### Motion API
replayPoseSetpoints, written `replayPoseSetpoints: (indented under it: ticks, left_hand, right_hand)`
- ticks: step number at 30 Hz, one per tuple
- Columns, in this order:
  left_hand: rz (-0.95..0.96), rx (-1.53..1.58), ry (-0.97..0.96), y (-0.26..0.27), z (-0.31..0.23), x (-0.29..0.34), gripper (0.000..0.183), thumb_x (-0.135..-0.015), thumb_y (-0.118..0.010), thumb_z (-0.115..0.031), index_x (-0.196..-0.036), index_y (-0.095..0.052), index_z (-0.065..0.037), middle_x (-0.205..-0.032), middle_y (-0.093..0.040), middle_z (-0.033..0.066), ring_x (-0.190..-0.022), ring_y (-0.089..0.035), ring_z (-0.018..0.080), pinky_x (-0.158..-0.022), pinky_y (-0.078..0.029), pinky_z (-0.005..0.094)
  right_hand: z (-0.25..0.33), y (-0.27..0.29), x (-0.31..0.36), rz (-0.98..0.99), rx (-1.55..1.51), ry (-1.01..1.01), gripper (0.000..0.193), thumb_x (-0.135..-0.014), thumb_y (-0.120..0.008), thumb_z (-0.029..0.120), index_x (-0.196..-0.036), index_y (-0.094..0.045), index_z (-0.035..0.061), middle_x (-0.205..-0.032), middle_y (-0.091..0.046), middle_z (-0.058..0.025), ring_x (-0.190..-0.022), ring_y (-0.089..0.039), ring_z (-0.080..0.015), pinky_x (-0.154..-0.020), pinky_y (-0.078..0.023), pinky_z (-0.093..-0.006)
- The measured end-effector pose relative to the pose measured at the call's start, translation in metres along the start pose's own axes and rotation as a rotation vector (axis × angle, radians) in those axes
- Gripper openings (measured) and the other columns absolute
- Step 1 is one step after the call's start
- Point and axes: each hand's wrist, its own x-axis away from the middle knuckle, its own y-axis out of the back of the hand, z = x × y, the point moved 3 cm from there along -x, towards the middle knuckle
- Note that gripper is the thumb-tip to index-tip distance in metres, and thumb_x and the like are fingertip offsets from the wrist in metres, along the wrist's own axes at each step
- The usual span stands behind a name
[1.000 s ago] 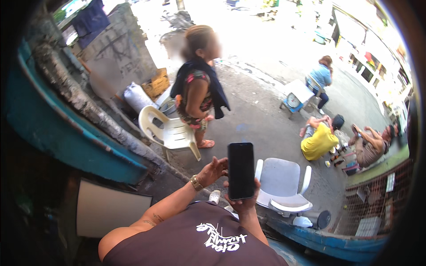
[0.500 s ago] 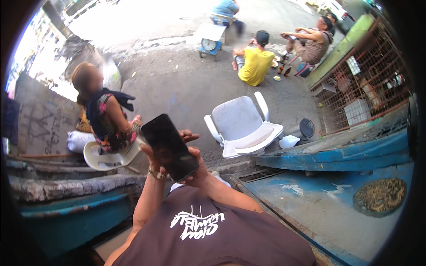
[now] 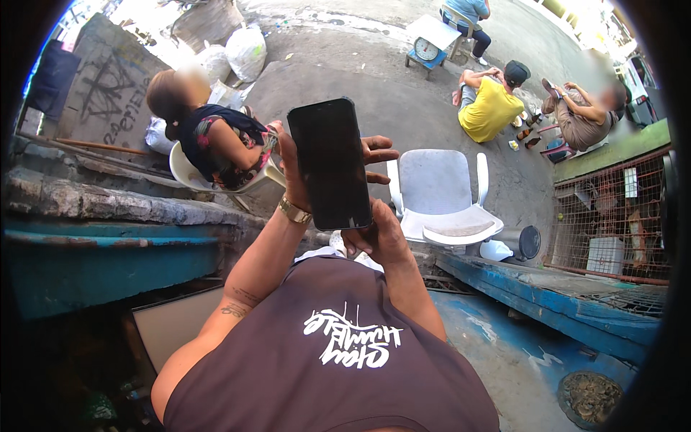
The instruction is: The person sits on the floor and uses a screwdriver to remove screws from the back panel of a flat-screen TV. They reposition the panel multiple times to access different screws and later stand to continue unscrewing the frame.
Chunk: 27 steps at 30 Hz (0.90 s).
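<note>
A black smartphone (image 3: 330, 165) with a dark screen stands nearly upright in front of my chest. My left hand (image 3: 293, 176) holds it from behind, thumb along its left edge and fingertips showing past its right edge. A metal-banded watch (image 3: 295, 211) is on that wrist. At the phone's lower right corner, my right hand (image 3: 380, 234) has its fingers curled against the bottom edge; part of the grip is hidden behind the phone.
Beyond the phone stands a white armchair (image 3: 435, 183). A seated person (image 3: 223, 144) is close by on the left. People sit farther off near bottles (image 3: 529, 137) and a weighing scale (image 3: 426, 50). A blue ledge (image 3: 547, 295) and a wire cage (image 3: 612, 216) line the right.
The view has swung so the surroundings sit differently. In the picture, the phone has shifted right and up and stands straighter. Both hands remain at the phone.
</note>
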Motion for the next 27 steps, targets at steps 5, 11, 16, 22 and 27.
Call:
replayPoseSetpoints:
  ticks: [5, 11, 16, 22, 27]
  left_hand:
    - [-0.045, 0.006, -0.022, 0.001, -0.007, 0.014, 0.126, -0.074, -0.036, -0.103, -0.143, -0.055, 0.001, -0.158, -0.038, 0.0292, -0.147, -0.036, 0.0462, -0.110, -0.042, 0.0638]
    - [-0.178, -0.047, -0.020, 0.009, -0.020, 0.033, 0.129, -0.071, -0.038, -0.104, -0.149, -0.049, -0.001, -0.157, -0.040, 0.0301, -0.143, -0.044, 0.0431, -0.105, -0.049, 0.0615]
    - [-0.189, -0.186, -0.026, 0.016, -0.028, 0.044, 0.127, -0.076, -0.036, -0.101, -0.153, -0.042, 0.000, -0.153, -0.044, 0.0311, -0.136, -0.052, 0.0419, -0.102, -0.053, 0.0593]
    - [-0.208, -0.169, -0.034, 0.017, -0.020, 0.053, 0.120, -0.081, -0.039, -0.096, -0.153, -0.042, -0.001, -0.150, -0.047, 0.0327, -0.134, -0.054, 0.0420, -0.101, -0.055, 0.0550]
    - [-0.172, -0.131, -0.031, 0.014, -0.014, 0.055, 0.114, -0.085, -0.041, -0.092, -0.154, -0.040, -0.001, -0.148, -0.049, 0.0316, -0.134, -0.055, 0.0398, -0.102, -0.056, 0.0540]
  right_hand:
    - [0.002, -0.003, 0.003, -0.025, 0.105, -0.107, 0.062, -0.105, -0.057, 0.054, -0.124, -0.063, -0.0049, -0.062, -0.053, 0.0017, -0.042, -0.041, -0.0038, -0.046, -0.044, -0.0224]
    - [0.024, 0.011, 0.006, -0.307, 0.464, -0.115, 0.047, -0.104, -0.064, 0.041, -0.122, -0.072, -0.0017, -0.081, -0.070, -0.0019, -0.051, -0.046, -0.0019, -0.048, -0.040, -0.0194]
    - [0.045, 0.001, 0.005, -0.512, 0.938, 0.072, 0.033, -0.103, -0.069, 0.029, -0.123, -0.073, 0.0024, -0.080, -0.068, -0.0020, -0.059, -0.053, -0.0042, -0.053, -0.043, -0.0211]
    - [0.052, -0.036, 0.009, -0.407, 1.234, 0.280, 0.032, -0.091, -0.081, 0.014, -0.121, -0.075, 0.0059, -0.083, -0.070, -0.0061, -0.063, -0.056, -0.0100, -0.053, -0.043, -0.0284]
    - [0.045, -0.052, 0.007, -0.266, 1.302, 0.270, 0.033, -0.088, -0.082, 0.012, -0.121, -0.076, 0.0089, -0.086, -0.072, -0.0072, -0.061, -0.059, -0.0131, -0.054, -0.045, -0.0298]
